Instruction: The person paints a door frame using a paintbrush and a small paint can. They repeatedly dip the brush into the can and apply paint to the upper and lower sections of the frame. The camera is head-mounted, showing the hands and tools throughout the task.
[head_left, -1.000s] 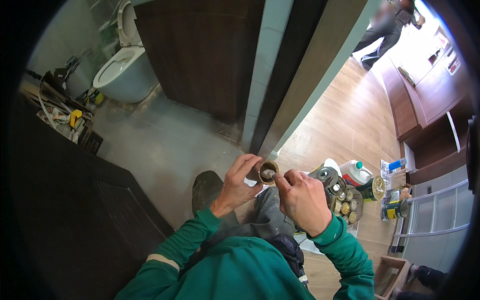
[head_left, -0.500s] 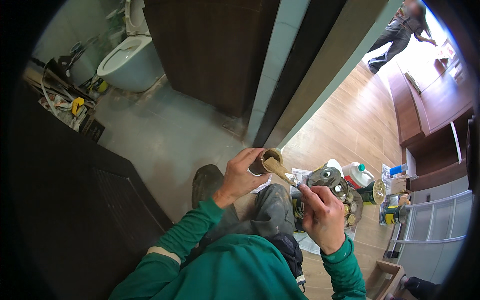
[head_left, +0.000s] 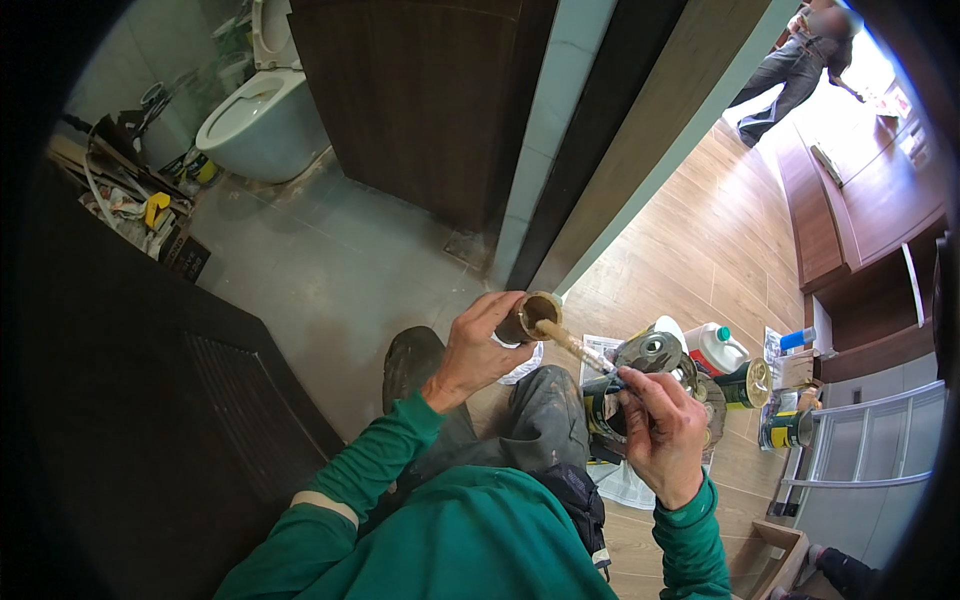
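In my left hand is a small brown cup, tilted so that its mouth faces right, fingers wrapped round it. My right hand pinches the handle of a paintbrush. The brush's tan-coated bristle end rests at the cup's mouth; whether it touches the inner wall I cannot tell. Below and beyond the right hand stand open and lidded paint tins on newspaper, partly hidden by the hand. A large round metal lid lies among them.
A white jug with a green cap and more tins stand to the right, near a white ladder. A door frame rises ahead. At the upper left is a toilet. Another person stands far right.
My right hand has shifted slightly right and down with the paintbrush. Its bristles have turned from broad side to narrow edge at the cup's mouth. My left hand holds the cup nearly still.
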